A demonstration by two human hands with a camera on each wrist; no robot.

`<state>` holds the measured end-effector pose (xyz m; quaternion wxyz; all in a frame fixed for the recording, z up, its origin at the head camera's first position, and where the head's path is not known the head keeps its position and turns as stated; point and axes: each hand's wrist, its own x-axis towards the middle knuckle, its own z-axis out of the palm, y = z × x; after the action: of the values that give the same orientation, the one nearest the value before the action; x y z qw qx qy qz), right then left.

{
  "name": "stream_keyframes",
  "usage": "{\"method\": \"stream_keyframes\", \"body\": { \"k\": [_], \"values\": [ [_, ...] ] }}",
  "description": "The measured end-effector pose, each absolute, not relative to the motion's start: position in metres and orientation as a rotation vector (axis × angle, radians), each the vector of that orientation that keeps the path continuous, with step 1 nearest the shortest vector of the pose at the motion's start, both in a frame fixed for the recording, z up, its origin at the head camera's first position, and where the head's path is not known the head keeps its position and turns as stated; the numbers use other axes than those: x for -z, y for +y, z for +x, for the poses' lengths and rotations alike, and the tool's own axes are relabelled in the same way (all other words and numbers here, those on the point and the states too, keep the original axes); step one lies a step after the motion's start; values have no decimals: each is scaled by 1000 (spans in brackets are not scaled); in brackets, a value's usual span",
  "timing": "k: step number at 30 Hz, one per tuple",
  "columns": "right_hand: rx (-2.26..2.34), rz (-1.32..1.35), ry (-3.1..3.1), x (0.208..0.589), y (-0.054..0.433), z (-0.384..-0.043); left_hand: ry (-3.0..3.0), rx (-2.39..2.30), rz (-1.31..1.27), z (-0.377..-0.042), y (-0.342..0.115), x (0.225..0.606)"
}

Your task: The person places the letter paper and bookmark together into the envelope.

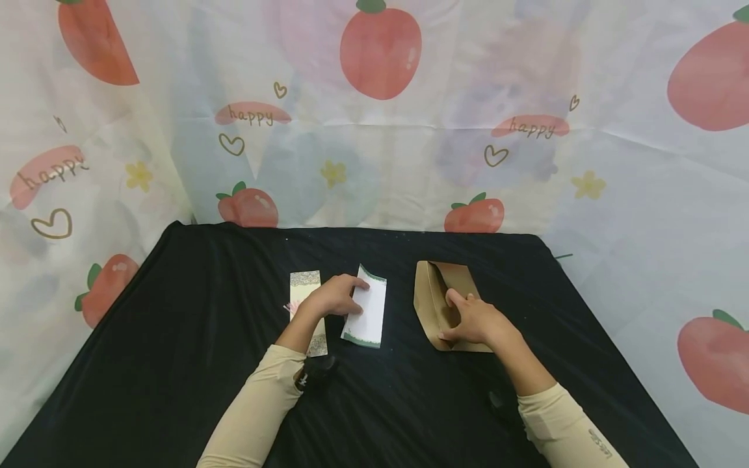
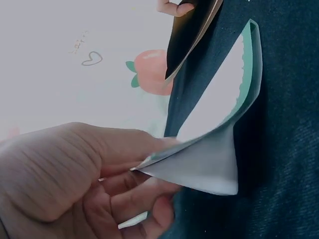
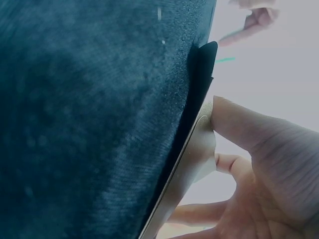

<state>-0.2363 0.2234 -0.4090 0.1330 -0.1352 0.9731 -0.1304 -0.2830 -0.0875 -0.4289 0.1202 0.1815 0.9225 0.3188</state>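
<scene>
My left hand pinches a white card with scalloped green edges between thumb and fingers. In the left wrist view the card is bent, with one end slanting up. Over on the right, my right hand holds a brown paper envelope at its gaping mouth, thumb low and forefinger farther up. The right wrist view shows the thumb at the lifted paper of the envelope, the other fingers partly behind it. A cream bookmark-like strip with glittery ends lies partly under my left wrist.
A black cloth covers the table. Behind and beside it hangs a pale curtain printed with peaches and hearts. A dark wrist device sits at my left cuff.
</scene>
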Motion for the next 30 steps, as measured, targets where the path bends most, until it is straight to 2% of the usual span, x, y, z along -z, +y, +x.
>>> {"method": "stream_keyframes", "body": {
  "k": [20,30],
  "values": [
    [387,-397,2825,408,225,-235,2704,-1046,532,-281,-85,423],
    [395,-394,2830,409,225,-235,2579,-1269,466,-275,-80,419]
  ]
}}
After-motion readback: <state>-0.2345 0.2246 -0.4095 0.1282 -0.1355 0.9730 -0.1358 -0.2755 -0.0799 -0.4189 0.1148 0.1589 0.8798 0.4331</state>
